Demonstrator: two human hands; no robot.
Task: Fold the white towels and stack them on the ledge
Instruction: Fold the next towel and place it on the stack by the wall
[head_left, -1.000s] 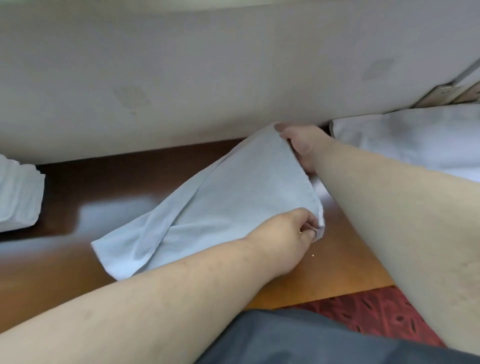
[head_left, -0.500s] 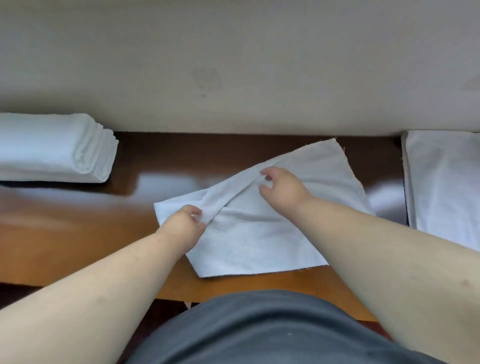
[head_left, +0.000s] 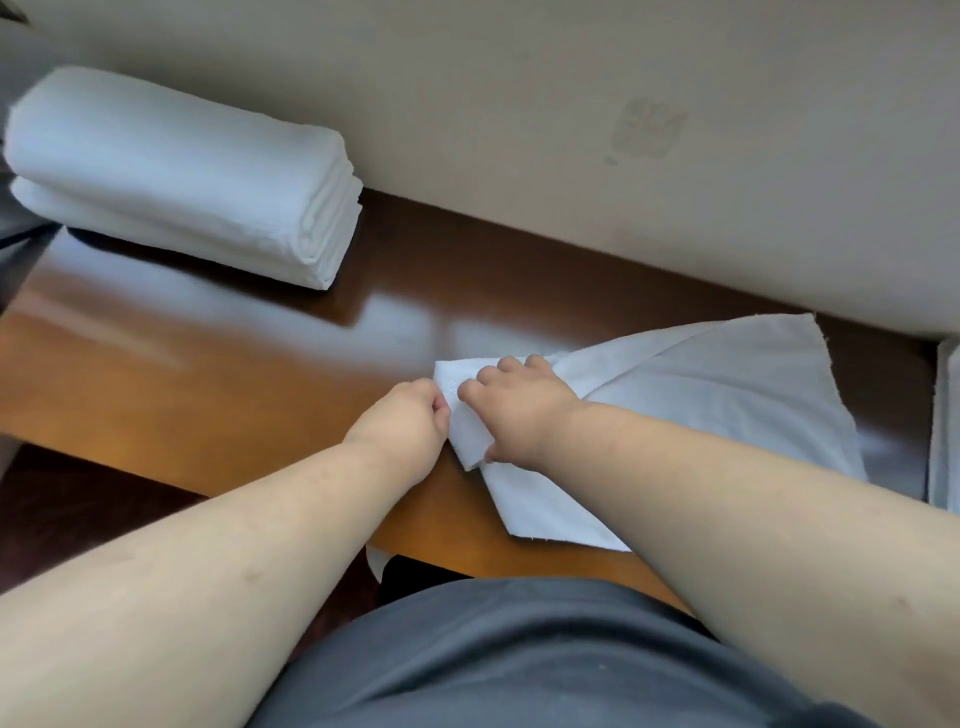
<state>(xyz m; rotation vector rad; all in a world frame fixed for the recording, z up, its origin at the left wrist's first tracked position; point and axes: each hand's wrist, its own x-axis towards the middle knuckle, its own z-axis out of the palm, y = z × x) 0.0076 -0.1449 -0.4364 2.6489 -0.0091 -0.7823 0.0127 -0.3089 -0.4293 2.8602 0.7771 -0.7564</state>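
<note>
A white towel (head_left: 727, 395) lies partly folded on the brown wooden ledge (head_left: 208, 374), right of centre, with one layer laid diagonally over the other. My left hand (head_left: 400, 431) pinches the towel's left corner. My right hand (head_left: 519, 410) sits right beside it with curled fingers gripping the same folded corner. A stack of folded white towels (head_left: 182, 176) rests at the back left of the ledge against the wall.
A beige wall (head_left: 571, 130) runs along the back of the ledge. More white cloth (head_left: 945, 426) shows at the right edge. My dark grey clothing (head_left: 519, 660) fills the bottom, and the ledge's front edge is just above it.
Both hands have come together at the towel's left corner; the right hand slid left from the towel's middle. The view swung left, showing more of the folded stack.
</note>
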